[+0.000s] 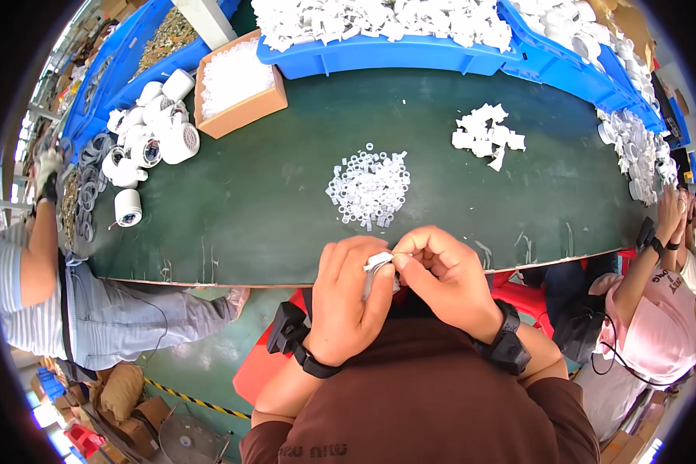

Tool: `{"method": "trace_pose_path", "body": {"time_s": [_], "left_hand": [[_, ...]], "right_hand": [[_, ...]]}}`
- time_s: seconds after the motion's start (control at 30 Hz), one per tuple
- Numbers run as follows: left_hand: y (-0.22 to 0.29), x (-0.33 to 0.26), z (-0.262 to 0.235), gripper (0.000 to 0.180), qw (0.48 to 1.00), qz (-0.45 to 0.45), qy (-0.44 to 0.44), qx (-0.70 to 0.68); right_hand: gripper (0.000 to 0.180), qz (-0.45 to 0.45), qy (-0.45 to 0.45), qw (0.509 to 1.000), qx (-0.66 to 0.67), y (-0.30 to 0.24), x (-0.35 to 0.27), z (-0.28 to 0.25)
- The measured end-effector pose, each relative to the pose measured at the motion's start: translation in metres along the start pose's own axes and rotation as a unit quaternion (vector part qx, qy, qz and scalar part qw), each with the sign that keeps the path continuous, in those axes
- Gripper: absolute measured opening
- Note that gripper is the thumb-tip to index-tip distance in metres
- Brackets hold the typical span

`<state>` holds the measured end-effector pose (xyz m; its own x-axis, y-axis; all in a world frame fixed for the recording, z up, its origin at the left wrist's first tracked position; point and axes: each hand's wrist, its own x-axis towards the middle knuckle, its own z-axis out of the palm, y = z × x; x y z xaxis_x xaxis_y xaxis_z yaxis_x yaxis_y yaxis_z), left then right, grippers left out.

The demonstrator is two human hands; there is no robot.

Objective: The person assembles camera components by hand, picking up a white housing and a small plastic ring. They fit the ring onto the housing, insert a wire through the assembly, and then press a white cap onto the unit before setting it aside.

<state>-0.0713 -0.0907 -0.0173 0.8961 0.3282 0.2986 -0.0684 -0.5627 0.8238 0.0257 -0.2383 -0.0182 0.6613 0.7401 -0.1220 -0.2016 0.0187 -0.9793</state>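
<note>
Just over the table's near edge, both my hands meet in front of my body. My left hand (349,298) is closed around a small white plastic part (377,261), whose top shows between thumb and fingers. The thumb and forefinger of my right hand (450,280) pinch together at the right side of that part. Whatever sits between those fingertips is too small to make out. Beyond my hands lies a pile of small translucent rings (369,188). Farther right is a loose heap of white plastic pieces (487,137) with irregular shapes.
Blue bins (394,56) full of white parts line the far side. A cardboard box (243,116) of clear pieces and several white cylindrical housings (151,131) stand left. Clear parts (638,155) are heaped right. Co-workers sit at left (35,271) and right (649,309).
</note>
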Motion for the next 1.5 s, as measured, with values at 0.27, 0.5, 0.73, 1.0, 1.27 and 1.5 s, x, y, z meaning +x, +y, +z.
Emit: {"method": "trace_pose_path", "body": {"time_s": [0.27,0.5,0.73,1.0,1.27,1.5], "left_hand": [[-0.003,-0.002,0.002,0.008,0.999,0.008,0.036,0.023],[-0.004,-0.001,0.004,0.007,0.999,0.015,0.031,0.017],[-0.006,-0.005,0.003,0.009,0.998,-0.024,0.064,-0.005],[-0.004,-0.004,0.009,0.015,0.996,-0.036,0.086,-0.008],[-0.004,-0.003,0.008,0.035,0.997,0.005,0.064,0.041],[-0.006,-0.004,0.011,0.044,0.997,0.010,0.065,0.039]], "right_hand": [[0.014,-0.150,0.043,0.938,-0.308,-0.024,0.017,-0.042],[0.032,-0.121,0.245,0.841,-0.466,-0.014,0.044,-0.127],[0.036,-0.181,0.241,0.866,-0.398,-0.018,0.032,-0.101],[0.046,-0.066,-0.029,0.987,-0.141,-0.026,-0.005,-0.010],[0.044,-0.100,-0.009,0.985,-0.137,-0.012,0.001,0.005],[0.046,-0.140,0.030,0.976,-0.161,-0.009,-0.001,0.013]]}}
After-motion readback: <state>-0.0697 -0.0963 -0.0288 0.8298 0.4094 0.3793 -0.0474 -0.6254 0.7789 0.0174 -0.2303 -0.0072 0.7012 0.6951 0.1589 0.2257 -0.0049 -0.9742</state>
